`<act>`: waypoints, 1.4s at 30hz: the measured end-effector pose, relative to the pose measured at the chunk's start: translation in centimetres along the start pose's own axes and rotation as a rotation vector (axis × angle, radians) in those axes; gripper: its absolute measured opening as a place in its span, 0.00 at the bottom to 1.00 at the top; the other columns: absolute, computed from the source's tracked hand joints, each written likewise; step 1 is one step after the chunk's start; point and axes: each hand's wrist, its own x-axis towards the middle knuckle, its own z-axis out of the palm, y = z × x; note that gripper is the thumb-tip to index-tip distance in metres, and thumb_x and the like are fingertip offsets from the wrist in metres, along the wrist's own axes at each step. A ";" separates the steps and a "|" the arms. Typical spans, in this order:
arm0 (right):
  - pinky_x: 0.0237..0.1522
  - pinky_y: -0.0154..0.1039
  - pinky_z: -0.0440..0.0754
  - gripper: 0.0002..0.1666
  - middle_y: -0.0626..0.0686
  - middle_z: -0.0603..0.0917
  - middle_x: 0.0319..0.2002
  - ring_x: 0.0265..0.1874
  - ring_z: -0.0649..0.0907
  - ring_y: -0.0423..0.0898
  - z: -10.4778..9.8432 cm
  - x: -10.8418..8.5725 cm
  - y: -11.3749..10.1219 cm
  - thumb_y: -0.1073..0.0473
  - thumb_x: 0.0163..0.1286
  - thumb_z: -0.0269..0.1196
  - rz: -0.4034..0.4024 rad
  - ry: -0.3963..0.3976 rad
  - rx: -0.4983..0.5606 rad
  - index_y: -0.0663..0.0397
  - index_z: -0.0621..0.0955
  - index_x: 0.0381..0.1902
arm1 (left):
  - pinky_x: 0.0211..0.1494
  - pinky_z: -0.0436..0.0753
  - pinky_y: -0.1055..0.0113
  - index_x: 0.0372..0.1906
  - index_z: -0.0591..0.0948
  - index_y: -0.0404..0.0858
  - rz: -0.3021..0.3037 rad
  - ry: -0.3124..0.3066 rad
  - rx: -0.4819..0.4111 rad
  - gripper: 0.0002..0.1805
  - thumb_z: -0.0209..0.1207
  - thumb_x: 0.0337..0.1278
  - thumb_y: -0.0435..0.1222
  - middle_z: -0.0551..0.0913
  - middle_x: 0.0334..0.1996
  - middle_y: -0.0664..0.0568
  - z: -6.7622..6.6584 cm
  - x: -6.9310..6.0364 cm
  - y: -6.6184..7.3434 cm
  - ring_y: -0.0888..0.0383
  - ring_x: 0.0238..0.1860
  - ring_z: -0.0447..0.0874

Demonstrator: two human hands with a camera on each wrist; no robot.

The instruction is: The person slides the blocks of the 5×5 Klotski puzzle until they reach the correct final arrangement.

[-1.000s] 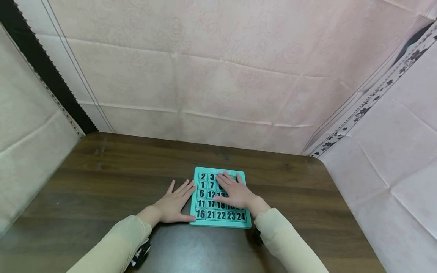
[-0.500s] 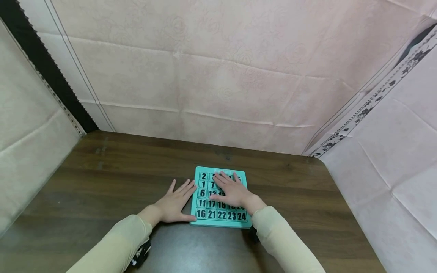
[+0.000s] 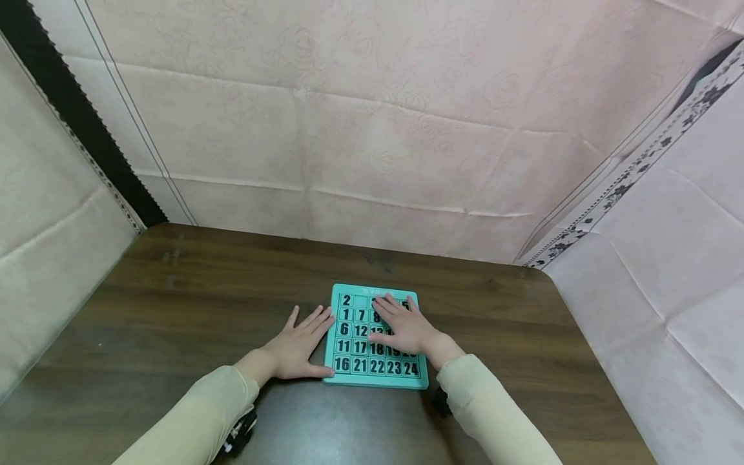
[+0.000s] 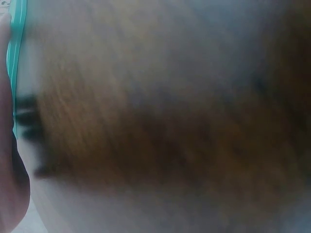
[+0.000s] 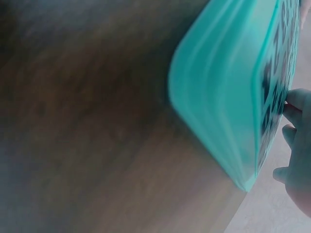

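Observation:
A teal number slide puzzle (image 3: 374, 382) lies flat on the wooden table, its tiles printed with black numbers. My left hand (image 3: 298, 349) is spread beside it, thumb and fingertips at its left edge. Over the puzzle's upper right part reaches my right hand (image 3: 405, 329), fingers extended and fingertips on the top rows, hiding several tiles. A bare slot shows just right of the 2 tile. In the right wrist view, fingertips of the right hand (image 5: 300, 138) meet the numbered face of the puzzle (image 5: 228, 92). The left wrist view is mostly blurred table.
The dark wooden table (image 3: 174, 342) extends around the puzzle. Pale cloth (image 3: 372, 148) hangs behind it and on both sides. A black wrist device (image 3: 238, 434) sits under the left sleeve.
My right hand shifted left, then back right. The top-row slot beside the 2 tile showed a 3 and is now bare. My left hand stayed in place.

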 end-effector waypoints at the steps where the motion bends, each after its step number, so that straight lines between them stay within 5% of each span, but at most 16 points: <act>1: 0.72 0.58 0.38 0.47 0.45 0.50 0.75 0.75 0.46 0.45 0.0 -0.1 0.1 0.27 0.65 0.44 0.003 0.002 0.004 0.44 0.51 0.74 | 0.70 0.40 0.37 0.73 0.53 0.38 0.000 0.001 -0.002 0.56 0.50 0.47 0.70 0.48 0.75 0.45 0.0 0.0 0.0 0.47 0.75 0.43; 13: 0.72 0.59 0.39 0.47 0.46 0.51 0.75 0.75 0.46 0.46 -0.2 -0.2 -0.1 0.28 0.65 0.46 -0.008 0.015 0.008 0.44 0.52 0.74 | 0.70 0.40 0.37 0.73 0.53 0.38 -0.002 -0.002 0.002 0.56 0.50 0.47 0.70 0.48 0.75 0.45 -0.1 0.0 0.0 0.47 0.75 0.43; 28: 0.72 0.57 0.40 0.48 0.43 0.46 0.75 0.75 0.44 0.44 -0.1 2.7 -3.3 0.25 0.65 0.40 -0.061 -0.023 -0.070 0.40 0.46 0.75 | 0.71 0.39 0.38 0.74 0.51 0.39 -0.014 -0.008 0.024 0.56 0.50 0.47 0.70 0.47 0.75 0.47 0.1 0.0 -0.1 0.49 0.75 0.42; 42: 0.72 0.58 0.38 0.47 0.42 0.45 0.75 0.75 0.43 0.43 0.1 3.1 -3.4 0.24 0.65 0.38 -0.049 -0.049 -0.103 0.39 0.47 0.75 | 0.71 0.38 0.38 0.73 0.52 0.39 -0.014 -0.013 0.020 0.55 0.49 0.48 0.70 0.48 0.75 0.47 0.1 0.0 0.0 0.48 0.75 0.42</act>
